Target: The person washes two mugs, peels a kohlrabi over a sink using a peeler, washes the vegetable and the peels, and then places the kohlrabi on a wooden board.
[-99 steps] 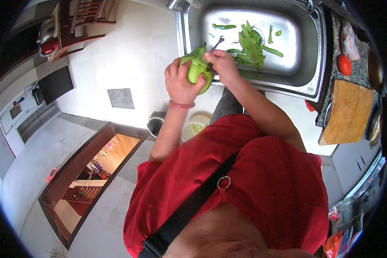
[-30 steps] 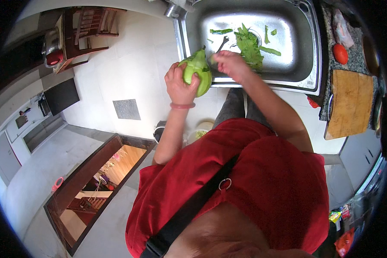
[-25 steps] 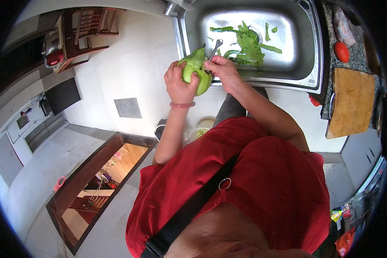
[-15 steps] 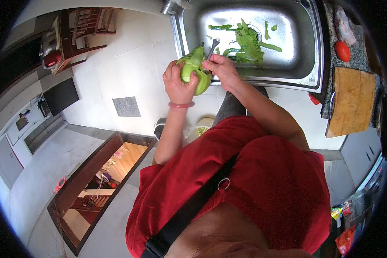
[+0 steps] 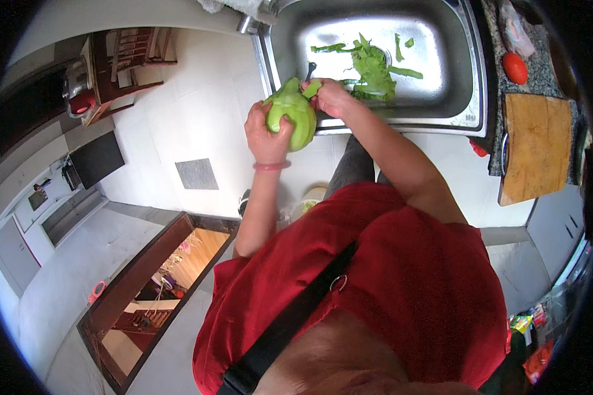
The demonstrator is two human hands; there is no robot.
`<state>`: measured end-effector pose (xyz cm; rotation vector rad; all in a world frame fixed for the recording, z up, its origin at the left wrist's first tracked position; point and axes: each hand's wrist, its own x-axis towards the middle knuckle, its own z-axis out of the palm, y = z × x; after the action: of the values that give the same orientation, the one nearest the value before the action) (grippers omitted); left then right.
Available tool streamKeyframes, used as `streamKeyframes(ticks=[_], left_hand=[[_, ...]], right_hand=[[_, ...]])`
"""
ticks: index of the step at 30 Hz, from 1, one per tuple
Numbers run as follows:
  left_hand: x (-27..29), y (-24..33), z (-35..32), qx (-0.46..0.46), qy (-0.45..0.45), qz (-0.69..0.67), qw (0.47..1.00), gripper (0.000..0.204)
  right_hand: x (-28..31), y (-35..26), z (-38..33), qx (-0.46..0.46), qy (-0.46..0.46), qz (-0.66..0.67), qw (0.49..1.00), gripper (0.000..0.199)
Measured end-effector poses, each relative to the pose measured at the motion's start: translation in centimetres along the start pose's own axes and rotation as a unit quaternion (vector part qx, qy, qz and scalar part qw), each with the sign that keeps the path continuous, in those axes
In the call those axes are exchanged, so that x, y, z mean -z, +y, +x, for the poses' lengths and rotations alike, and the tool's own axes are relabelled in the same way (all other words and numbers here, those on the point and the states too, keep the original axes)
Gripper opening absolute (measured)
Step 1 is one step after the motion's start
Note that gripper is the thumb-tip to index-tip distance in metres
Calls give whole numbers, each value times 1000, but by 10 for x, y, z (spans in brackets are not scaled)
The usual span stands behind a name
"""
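Note:
My left hand (image 5: 265, 131) grips a pale green, partly peeled gourd-like vegetable (image 5: 295, 110) over the near rim of a steel sink (image 5: 464, 99). My right hand (image 5: 333, 99) is closed on a small dark-handled peeler (image 5: 310, 70) held against the vegetable's top right side, with a strip of green peel curling by the fingers. A pink bangle sits on my left wrist. A pile of green peelings (image 5: 372, 66) lies in the sink basin near the drain.
To the right of the sink, a red tomato (image 5: 514, 67) rests on the speckled counter beside a wooden cutting board (image 5: 536, 148). A bowl with green scraps (image 5: 303, 207) stands on the floor below my arms. A dark wooden chair (image 5: 122, 62) stands far left.
My right hand has pulled the peeler along the vegetable in repeated strokes while my left hand turned it slightly; both stay over the sink's near edge, and the head has leaned a little closer.

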<state>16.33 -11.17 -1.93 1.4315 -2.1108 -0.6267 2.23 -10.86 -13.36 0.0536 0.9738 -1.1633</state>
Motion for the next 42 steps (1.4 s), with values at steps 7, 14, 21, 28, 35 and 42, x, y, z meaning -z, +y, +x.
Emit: streamKeyframes(ticks=[7,14,21,28,35,42], left_hand=[[-1,-6,-1,1,1,-36,999,35],[1,-9,-1,19,-4,-84,996,35],[5,-27,1,80,-39,-219,972,35],[13,-34,0,281,-46,-415,864,35],[21,-33,-5,310,-90,-331,887,63],[21,11,6,-68,-73,106,989,76]], right_hand=[[4,-7,37,64,80,-101,990,15],[12,13,52,55,214,148,964,14],[0,-8,35,66,38,207,975,18],[-28,-6,34,42,47,228,972,15],[-42,-15,25,-26,196,158,967,17],[-26,-7,28,26,119,149,981,18]])
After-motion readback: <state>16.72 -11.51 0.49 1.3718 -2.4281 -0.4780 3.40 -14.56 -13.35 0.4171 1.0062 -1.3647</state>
